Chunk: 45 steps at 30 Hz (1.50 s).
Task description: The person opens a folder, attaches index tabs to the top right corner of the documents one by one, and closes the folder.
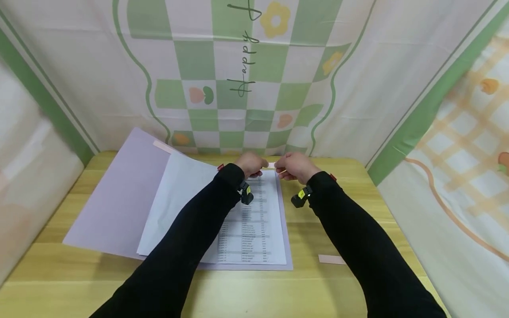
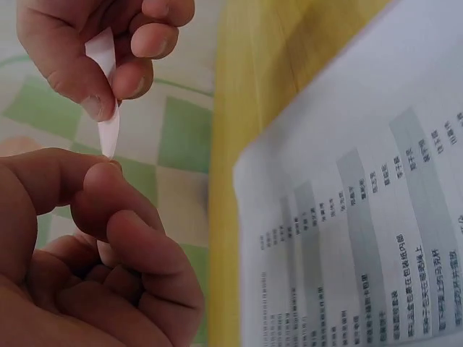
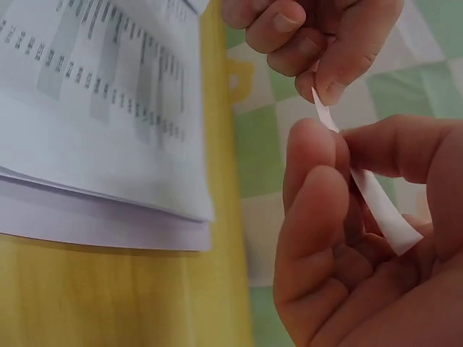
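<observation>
A narrow pale pink strip (image 1: 271, 165) is stretched between my two hands above the far edge of the table. My left hand (image 1: 251, 164) pinches one end between thumb and index finger. Further along, my right hand (image 1: 296, 167) grips it between thumb and forefinger; in the right wrist view the free part of the strip (image 3: 387, 213) curves back over the palm. Just nearer me lies an opened light purple folder (image 1: 115, 198) with printed sheets (image 1: 254, 221) in it, partly covered by my left sleeve.
Another pink strip (image 1: 163, 146) sits along the upper edge of the folder's raised left cover. A further pink strip (image 1: 332, 259) lies on the wooden table (image 1: 310, 291), beside my right forearm. A checkered cloth (image 1: 230, 95) hangs behind the table.
</observation>
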Tool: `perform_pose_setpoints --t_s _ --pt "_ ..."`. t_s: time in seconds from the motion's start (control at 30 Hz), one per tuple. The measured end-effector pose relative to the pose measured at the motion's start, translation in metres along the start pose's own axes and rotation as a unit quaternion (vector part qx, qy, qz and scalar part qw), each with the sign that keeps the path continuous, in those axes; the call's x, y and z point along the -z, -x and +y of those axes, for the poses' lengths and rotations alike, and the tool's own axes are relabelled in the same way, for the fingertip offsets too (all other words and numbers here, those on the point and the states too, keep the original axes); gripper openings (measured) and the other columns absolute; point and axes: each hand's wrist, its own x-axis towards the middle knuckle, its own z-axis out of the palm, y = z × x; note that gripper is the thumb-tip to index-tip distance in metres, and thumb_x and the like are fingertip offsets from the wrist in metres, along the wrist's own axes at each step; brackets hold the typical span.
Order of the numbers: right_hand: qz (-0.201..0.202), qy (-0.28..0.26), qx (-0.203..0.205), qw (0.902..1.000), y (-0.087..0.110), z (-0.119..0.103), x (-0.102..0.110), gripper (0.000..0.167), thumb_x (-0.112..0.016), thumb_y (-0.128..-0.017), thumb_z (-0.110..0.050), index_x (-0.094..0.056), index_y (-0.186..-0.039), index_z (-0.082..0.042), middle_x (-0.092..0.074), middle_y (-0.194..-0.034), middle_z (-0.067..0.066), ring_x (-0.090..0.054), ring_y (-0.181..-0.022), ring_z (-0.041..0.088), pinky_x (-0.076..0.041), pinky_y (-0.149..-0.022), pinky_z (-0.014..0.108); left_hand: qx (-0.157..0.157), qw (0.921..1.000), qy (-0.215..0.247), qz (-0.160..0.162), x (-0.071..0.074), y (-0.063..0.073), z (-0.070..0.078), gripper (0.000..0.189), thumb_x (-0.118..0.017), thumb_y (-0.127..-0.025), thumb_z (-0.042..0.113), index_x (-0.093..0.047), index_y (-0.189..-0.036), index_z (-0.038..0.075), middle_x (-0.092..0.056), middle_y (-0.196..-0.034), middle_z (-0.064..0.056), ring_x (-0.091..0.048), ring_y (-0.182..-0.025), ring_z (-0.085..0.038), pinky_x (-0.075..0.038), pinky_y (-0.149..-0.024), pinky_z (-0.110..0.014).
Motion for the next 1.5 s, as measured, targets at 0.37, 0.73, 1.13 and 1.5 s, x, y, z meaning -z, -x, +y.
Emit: perform_pose_setpoints --t_s 0.37,0.73,1.13,1.5 --pt "0.043 0.001 0.004 0.9991 -0.022 0.018 -0.006 0.029 -0.068 -0.090 -0.014 -0.069 -0.105 0.011 -0.068 -0.079 0.011 -0.067 -0.071 0.025 -0.055 -0.068 0.036 0.038 0.9991 -0.005 0.019 -0.011 -0.031 -0.018 0.029 -0.070 -0.091 0.012 -0.064 -0.112 -0.007 -0.064 -0.097 -0.014 -0.054 -0.056 -0.014 -0.045 -0.057 -0.024" --pt "0.116 0.110 0.036 0.9865 -0.043 0.028 -0.018 0.024 -0.063 -0.084 -0.016 -0.068 -0.070 0.004 -0.060 -0.061 0.007 -0.059 -0.065 0.029 -0.038 -0.055 0.029 0.021 0.9758 -0.215 0.032 -0.014 -0.063 -0.019 0.027 -0.066 -0.092 0.023 -0.064 -0.077 0.001 -0.044 -0.065 -0.003 -0.039 -0.051 -0.015 -0.031 -0.045 -0.026" --pt "0.125 0.163 0.023 0.9785 -0.061 0.043 -0.022 0.024 -0.062 -0.085 -0.018 -0.072 -0.071 -0.001 -0.066 -0.063 0.005 -0.056 -0.057 0.018 -0.039 -0.056 0.028 -0.037 0.9477 -0.314 0.043 -0.021 -0.064 -0.028 0.024 -0.059 -0.091 0.019 -0.066 -0.080 -0.001 -0.061 -0.098 -0.014 -0.054 -0.082 -0.025 -0.043 -0.070 -0.028" --pt "0.140 0.204 0.045 0.9678 -0.058 0.044 -0.024 0.025 -0.065 -0.084 -0.018 -0.071 -0.065 -0.003 -0.062 -0.060 0.003 -0.057 -0.062 0.022 -0.041 -0.062 0.030 -0.012 0.9338 -0.354 0.053 -0.027 -0.074 -0.032 0.029 -0.059 -0.091 0.021 -0.072 -0.097 -0.004 -0.065 -0.111 -0.014 -0.058 -0.095 -0.026 -0.047 -0.085 -0.030"
